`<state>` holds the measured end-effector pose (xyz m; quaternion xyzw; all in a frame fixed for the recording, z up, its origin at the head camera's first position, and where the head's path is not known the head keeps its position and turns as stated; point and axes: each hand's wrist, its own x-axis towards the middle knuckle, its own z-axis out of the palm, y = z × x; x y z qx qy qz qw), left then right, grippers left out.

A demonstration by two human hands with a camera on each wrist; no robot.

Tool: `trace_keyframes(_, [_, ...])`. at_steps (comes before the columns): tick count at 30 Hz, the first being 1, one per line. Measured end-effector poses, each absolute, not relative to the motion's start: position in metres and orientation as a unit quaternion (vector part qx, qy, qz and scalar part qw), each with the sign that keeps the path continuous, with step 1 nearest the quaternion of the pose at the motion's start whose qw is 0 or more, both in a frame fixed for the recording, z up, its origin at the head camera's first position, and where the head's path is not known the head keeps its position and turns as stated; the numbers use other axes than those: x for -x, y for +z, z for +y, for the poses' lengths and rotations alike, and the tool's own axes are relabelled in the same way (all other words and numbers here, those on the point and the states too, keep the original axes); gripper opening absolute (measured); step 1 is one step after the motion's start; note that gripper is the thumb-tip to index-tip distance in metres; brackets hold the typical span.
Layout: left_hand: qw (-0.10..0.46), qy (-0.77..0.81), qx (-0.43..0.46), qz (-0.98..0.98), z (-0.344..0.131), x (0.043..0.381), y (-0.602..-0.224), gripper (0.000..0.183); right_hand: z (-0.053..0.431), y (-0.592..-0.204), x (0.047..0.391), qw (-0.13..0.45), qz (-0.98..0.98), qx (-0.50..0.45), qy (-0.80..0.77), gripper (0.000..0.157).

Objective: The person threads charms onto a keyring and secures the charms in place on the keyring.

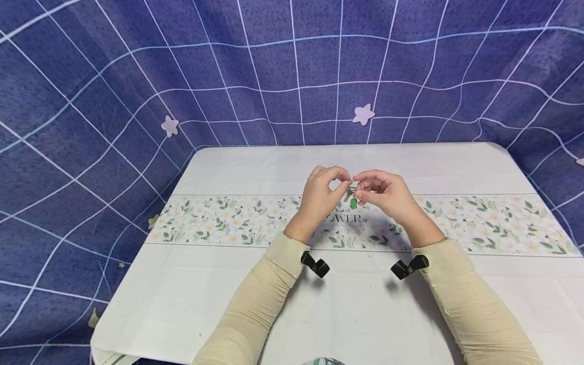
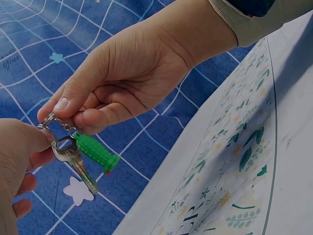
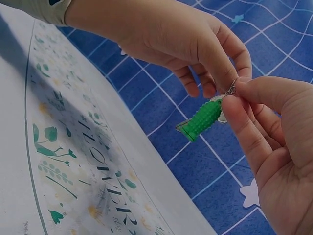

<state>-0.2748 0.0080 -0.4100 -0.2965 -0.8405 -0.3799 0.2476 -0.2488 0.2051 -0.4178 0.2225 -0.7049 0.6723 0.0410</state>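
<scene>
Above the table, my left hand [image 1: 319,195] and right hand [image 1: 385,195] meet at a metal key ring [image 2: 47,120]. In the left wrist view, the left hand [image 2: 19,161] pinches one side of the ring at the left edge. The right hand [image 2: 132,73] pinches it from the other side between thumb and fingers. A metal key [image 2: 76,161] hangs down from the ring. Next to it, on a short chain, dangles a bumpy green charm [image 2: 95,149], its body rounded. The right wrist view shows the charm [image 3: 203,120] below the touching fingertips, with the key mostly hidden.
The table [image 1: 205,294] wears a white cloth with a floral band [image 1: 228,218] across it. A blue gridded curtain [image 1: 274,66] with star shapes hangs behind and to the left. At the bottom edge, part of a round patterned object [image 1: 324,361] shows.
</scene>
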Motion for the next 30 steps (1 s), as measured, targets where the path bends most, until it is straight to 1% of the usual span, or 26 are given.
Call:
trace_keyframes(3, [0.239,-0.382,0.297,-0.842,0.0076,0.2750,-0.4098,0.002,0.2052,-0.4173,0.2489,0.040,-0.704,-0.225,0.672,0.031])
trace_keyframes(9, [0.208,-0.393,0.285,-0.849,0.0067,0.2745,-0.4082,0.008,0.2055,-0.4172,0.2492,0.037,-0.700,-0.234,0.674,0.030])
trace_keyframes(16, [0.185,-0.410,0.270,-0.851,0.0071,0.2728,-0.4066,0.003,0.2055,-0.4164,0.2473,0.033,-0.703,-0.246,0.666,0.029])
trace_keyframes(20, [0.192,-0.407,0.279,-0.848,0.0070,0.2727,-0.4072,0.004,0.2058,-0.4157,0.2466,0.031,-0.702,-0.247,0.667,0.029])
trace_keyframes(30, [0.234,-0.397,0.325,-0.826,0.0057,0.2762,-0.4103,0.005,0.2060,-0.4135,0.2458,0.033,-0.708,-0.237,0.664,0.028])
